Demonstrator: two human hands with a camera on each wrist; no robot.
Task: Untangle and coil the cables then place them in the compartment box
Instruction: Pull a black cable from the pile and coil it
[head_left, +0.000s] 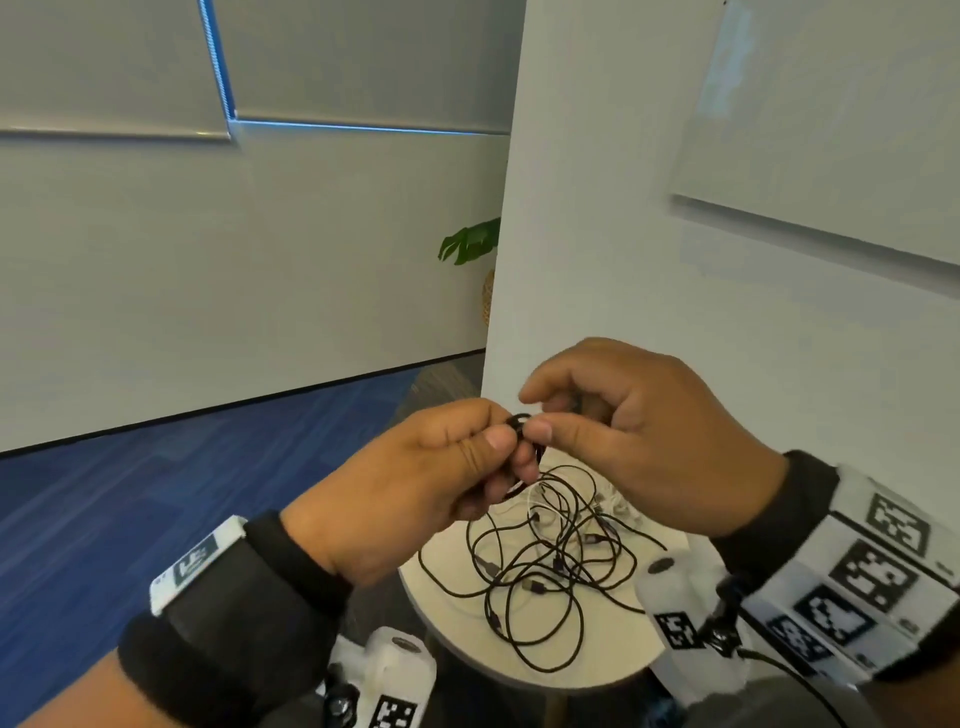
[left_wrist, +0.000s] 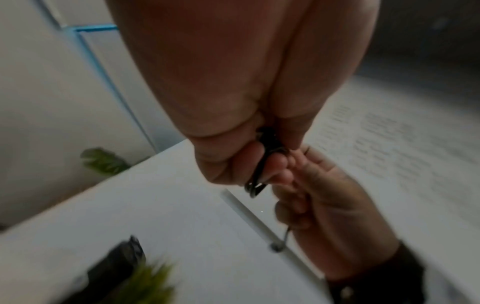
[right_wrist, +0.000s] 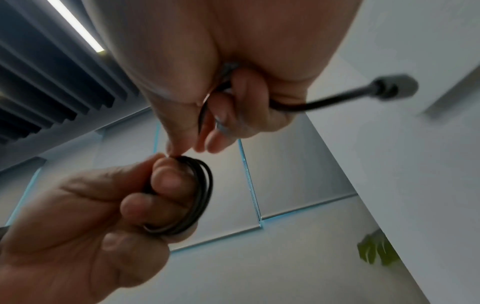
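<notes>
My left hand (head_left: 447, 462) holds a small coil of black cable (right_wrist: 200, 195) wound round its fingers, raised above the table. My right hand (head_left: 613, 426) pinches the free end of that same cable (right_wrist: 293, 106) right beside the coil; its grey plug (right_wrist: 397, 86) sticks out past the fingers. In the left wrist view the coil (left_wrist: 259, 174) shows between both hands' fingertips. Below the hands a tangle of black and white cables (head_left: 545, 561) lies on a small round table (head_left: 441, 618). The compartment box is not in view.
A white wall or pillar (head_left: 623, 208) stands close behind the table, with a whiteboard (head_left: 831, 130) on it. Blue carpet (head_left: 156, 493) lies to the left. A green plant (head_left: 470, 241) peeks from behind the pillar.
</notes>
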